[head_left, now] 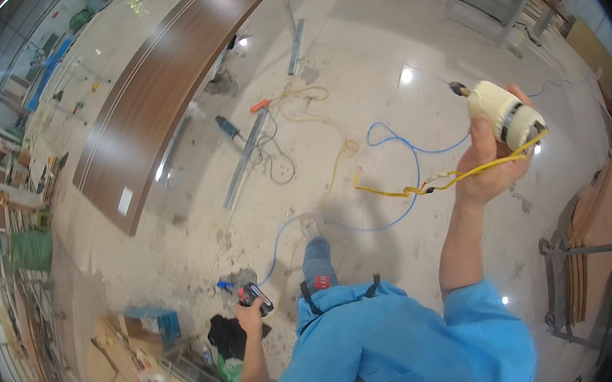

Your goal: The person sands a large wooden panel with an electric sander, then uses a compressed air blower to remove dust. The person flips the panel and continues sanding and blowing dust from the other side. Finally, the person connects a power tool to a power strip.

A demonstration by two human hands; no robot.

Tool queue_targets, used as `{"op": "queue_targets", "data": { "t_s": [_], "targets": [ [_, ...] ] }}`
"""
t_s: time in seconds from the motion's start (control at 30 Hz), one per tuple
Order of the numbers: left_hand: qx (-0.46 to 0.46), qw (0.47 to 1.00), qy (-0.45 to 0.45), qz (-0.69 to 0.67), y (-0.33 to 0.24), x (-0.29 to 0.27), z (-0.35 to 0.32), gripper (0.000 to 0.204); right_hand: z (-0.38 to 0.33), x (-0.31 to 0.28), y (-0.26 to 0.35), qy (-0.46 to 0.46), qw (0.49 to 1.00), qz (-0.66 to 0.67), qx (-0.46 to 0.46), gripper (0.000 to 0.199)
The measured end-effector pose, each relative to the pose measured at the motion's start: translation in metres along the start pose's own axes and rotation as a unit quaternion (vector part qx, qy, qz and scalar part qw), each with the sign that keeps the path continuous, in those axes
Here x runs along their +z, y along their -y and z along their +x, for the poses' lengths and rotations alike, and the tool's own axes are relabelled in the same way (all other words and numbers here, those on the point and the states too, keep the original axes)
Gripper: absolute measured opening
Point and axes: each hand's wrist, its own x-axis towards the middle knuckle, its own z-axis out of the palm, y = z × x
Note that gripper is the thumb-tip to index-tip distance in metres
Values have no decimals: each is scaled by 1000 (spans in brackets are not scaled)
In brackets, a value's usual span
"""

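Raised at the right, my right hand is wrapped round a cream-coloured electric drill, whose black chuck and thin bit point up and left. A yellow cord runs from the drill's end past my fingers and hangs to the left with a knotted part. Low at the left, my left hand grips a small black tool with reddish marks. Beyond it lies or hangs a blue piece; whether they are joined I cannot tell.
A long brown wooden panel stands raised at the upper left. On the floor lie metal strips, a blue hose, and an orange-ended cable. Boards on a metal rack stand at right; a cluttered workbench is lower left.
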Motion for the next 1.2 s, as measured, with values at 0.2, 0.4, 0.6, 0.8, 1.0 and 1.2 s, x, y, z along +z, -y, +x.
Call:
{"op": "queue_targets", "data": {
  "t_s": [0.2, 0.4, 0.6, 0.8, 1.0, 1.2],
  "targets": [
    [90, 996, 11, 0, -172, 71, 153, 82, 50, 5, -109, -68, 985, -146, -67, 52],
    [223, 970, 87, 50, -436, 150, 225, 82, 125, 5, -189, -142, 950, -272, -57, 46],
    [352, 924, 131, 72, -689, 255, 289, 84, 160, 8, -306, -190, 915, -354, -26, 43],
    [356, 926, 106, 61, -885, 369, 340, 84, 220, 28, -476, -254, 900, -346, 74, 45],
    [338, 939, 50, 43, -1000, 423, 401, 91, 299, 61, -559, -207, 916, -337, 65, 52],
    [315, 947, 40, 43, -1128, 492, 502, 91, 388, 125, -713, -126, 972, -192, 48, 58]
  ]
}}
